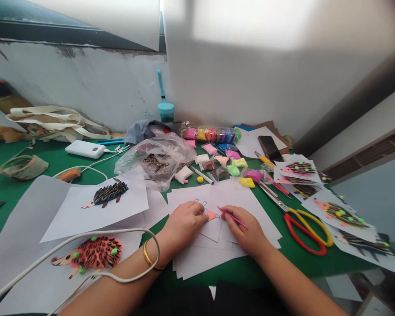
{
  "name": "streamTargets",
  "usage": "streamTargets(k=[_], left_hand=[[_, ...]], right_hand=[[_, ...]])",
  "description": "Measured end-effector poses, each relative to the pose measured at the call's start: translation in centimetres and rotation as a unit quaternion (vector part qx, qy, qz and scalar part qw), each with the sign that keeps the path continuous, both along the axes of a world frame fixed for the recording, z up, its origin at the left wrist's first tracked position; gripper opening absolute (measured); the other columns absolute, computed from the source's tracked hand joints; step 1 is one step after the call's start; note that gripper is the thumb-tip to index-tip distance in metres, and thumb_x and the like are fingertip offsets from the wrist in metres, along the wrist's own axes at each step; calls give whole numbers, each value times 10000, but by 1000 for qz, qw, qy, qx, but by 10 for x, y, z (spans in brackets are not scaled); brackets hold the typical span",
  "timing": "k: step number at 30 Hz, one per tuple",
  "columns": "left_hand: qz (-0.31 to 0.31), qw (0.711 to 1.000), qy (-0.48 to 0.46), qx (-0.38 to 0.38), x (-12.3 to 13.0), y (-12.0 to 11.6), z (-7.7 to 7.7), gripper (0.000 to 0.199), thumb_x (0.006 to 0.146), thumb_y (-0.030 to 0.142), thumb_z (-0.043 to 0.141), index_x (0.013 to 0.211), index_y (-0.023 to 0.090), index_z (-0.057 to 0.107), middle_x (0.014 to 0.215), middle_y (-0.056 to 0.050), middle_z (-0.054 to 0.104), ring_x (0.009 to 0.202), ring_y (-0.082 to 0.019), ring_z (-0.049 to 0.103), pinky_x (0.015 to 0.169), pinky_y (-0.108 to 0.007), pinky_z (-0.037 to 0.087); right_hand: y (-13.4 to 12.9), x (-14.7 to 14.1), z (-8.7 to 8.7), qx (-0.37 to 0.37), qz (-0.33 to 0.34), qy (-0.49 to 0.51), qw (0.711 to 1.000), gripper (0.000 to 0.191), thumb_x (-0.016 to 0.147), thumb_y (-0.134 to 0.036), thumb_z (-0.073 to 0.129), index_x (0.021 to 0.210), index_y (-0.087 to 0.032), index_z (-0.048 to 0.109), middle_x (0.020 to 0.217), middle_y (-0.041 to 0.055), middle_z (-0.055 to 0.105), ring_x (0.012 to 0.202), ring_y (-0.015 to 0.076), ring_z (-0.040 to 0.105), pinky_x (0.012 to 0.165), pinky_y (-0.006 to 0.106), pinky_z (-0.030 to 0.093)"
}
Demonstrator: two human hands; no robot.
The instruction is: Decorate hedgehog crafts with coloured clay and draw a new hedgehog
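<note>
A white cord (131,230) crosses the left arm and could snag it; at the far side, a plastic bag (166,151) and little colored packets (233,170) make a bumpy wall; far right, big scissors (316,215) block the way; there is room between the two arms, over the near green table (230,275).

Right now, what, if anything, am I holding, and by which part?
Your right hand holds a slim pink modelling tool partway along its shaft, both ends showing. Your left hand is at the peach clay piece; whether it grips anything is unclear.
</note>
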State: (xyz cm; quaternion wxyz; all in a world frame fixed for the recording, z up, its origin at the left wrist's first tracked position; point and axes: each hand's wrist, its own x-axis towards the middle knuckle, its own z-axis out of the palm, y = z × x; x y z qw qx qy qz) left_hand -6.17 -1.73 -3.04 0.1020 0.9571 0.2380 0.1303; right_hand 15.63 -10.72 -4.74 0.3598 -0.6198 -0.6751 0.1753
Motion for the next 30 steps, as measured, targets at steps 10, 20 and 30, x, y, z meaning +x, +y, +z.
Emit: streamTargets(k=[10,20,30], left_hand=[[2,999,21,49,0,-3,-2,237,945,163,489,1113,232,641,1023,-65,618,892,-211,544,818,-357,474],[20,997,25,65,5,-8,0,239,979,189,431,1133,210,613,1014,-78,606,886,-224,528,821,-380,471],[39,996,2,78,9,-9,-9,262,1008,282,402,1186,264,593,1007,-68,592,904,-226,517,755,-374,441]], right_hand=[[1,0,0,3,-1,-12,1000,243,968,-310,479,1148,-251,631,1074,41,717,1013,207,653,882,353,527],[2,-1,0,2,4,-18,1000,241,970,-306,473,1148,-251,626,1073,37,712,1006,206,648,882,356,521],[2,-1,0,11,-4,-35,999,239,965,-306,474,1141,-240,621,1085,43,712,1010,211,653,884,354,527]])
